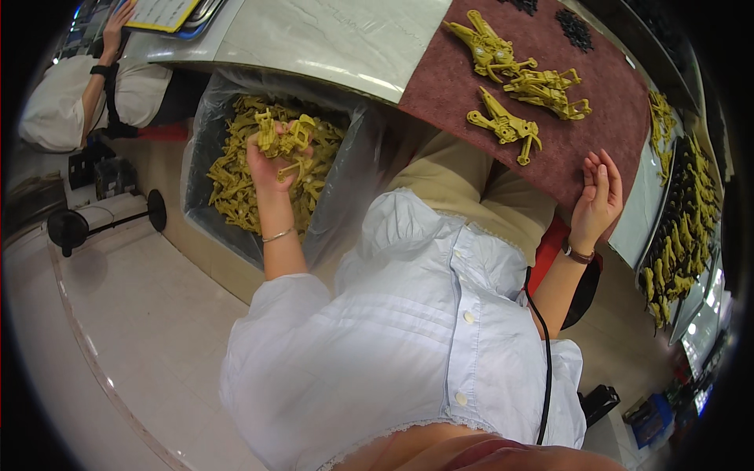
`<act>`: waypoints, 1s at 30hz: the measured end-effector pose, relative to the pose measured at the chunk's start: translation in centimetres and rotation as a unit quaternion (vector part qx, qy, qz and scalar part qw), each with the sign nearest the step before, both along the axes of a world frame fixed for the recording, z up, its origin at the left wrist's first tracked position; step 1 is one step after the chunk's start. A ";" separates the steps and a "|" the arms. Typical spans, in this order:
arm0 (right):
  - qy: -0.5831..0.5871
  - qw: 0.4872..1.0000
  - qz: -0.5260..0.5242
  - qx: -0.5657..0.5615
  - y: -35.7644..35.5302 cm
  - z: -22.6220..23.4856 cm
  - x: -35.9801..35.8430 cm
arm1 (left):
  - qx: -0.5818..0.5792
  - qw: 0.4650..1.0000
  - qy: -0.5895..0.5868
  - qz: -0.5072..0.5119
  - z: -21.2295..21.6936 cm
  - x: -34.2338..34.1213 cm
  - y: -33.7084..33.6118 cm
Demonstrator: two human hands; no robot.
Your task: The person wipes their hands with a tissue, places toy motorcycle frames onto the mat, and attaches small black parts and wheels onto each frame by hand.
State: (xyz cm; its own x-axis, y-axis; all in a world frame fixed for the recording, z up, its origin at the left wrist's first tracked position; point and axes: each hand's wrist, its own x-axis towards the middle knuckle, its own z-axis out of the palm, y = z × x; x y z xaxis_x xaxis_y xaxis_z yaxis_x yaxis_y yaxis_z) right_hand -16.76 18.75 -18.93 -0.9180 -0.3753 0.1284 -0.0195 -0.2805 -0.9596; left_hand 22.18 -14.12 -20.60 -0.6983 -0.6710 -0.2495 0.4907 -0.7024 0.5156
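My left hand (pixel 269 166) is closed on yellow-green molded parts (pixel 284 136) over a bin lined with clear plastic. Many more loose parts of the same kind (pixel 228 192) fill that bin (pixel 339 206). My right hand (pixel 600 198) rests by the near right edge of a dark red mat (pixel 605 102), fingers loosely stretched out and nothing visible in them. On the mat lie a single yellow-green part with a pointed arm and a hooked end (pixel 505 127), and behind it a cluster of similar parts (pixel 510 67).
Small black pieces (pixel 575 30) lie in piles at the mat's far side. To the right, a rack (pixel 682 235) carries rows of yellow-green parts. A pale tabletop (pixel 322 39) extends left of the mat. Another person's arm (pixel 93 86) reaches toward a yellow-edged sheet (pixel 161 14) at upper left.
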 end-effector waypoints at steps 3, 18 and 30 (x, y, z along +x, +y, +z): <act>-0.007 1.000 0.025 0.009 -0.1 1.0 0.4 | -0.061 0.997 0.040 -0.026 5.0 -6.9 1.7; -0.085 0.989 -0.009 -0.123 2.5 4.5 -2.3 | -0.721 0.681 -0.127 -0.023 9.6 -34.8 18.2; 0.010 0.997 -0.069 0.037 1.8 3.3 -2.6 | -0.454 0.876 -0.144 0.079 8.7 -27.5 11.3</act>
